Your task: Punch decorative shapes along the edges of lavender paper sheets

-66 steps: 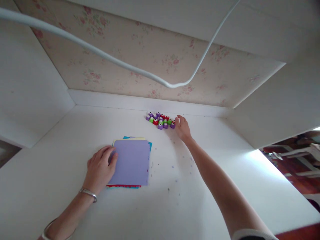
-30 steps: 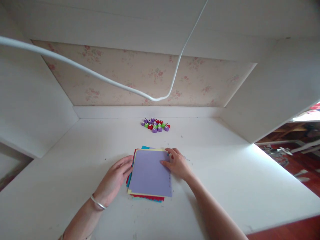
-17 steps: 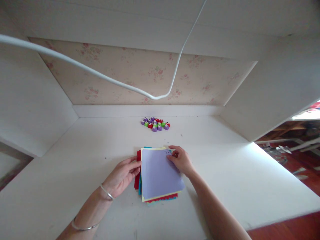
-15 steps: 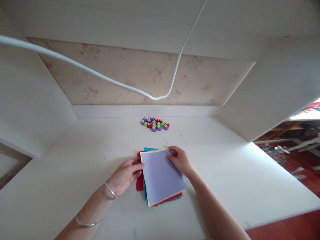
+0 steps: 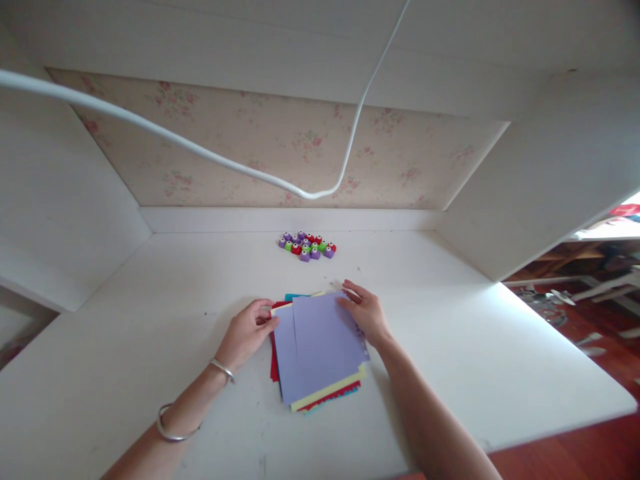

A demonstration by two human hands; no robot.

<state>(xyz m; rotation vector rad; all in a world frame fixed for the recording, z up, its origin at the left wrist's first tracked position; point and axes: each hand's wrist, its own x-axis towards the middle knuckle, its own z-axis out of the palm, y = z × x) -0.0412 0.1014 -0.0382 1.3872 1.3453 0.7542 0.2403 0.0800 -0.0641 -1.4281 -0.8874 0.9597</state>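
Observation:
A pile of coloured paper lies on the white desk between my hands, with a purple paper sheet on top. This top sheet sits shifted right over a second purple sheet. Yellow paper, red paper and blue paper stick out around the edges. My left hand pinches the upper left corner of the lower purple sheet, thumb on top. At the upper right, my right hand grips the top purple sheet, its thumb over the paper and some fingers hidden behind it.
Several small purple, green and red pieces with white tops, like craft punches, stand near the back of the desk. A white cable hangs across the upper view. Side panels flank the desk.
The top purple sheet has slid right, baring the left strip of another purple sheet beneath. My left hand has moved slightly up and left; my right hand has shifted right with the sheet.

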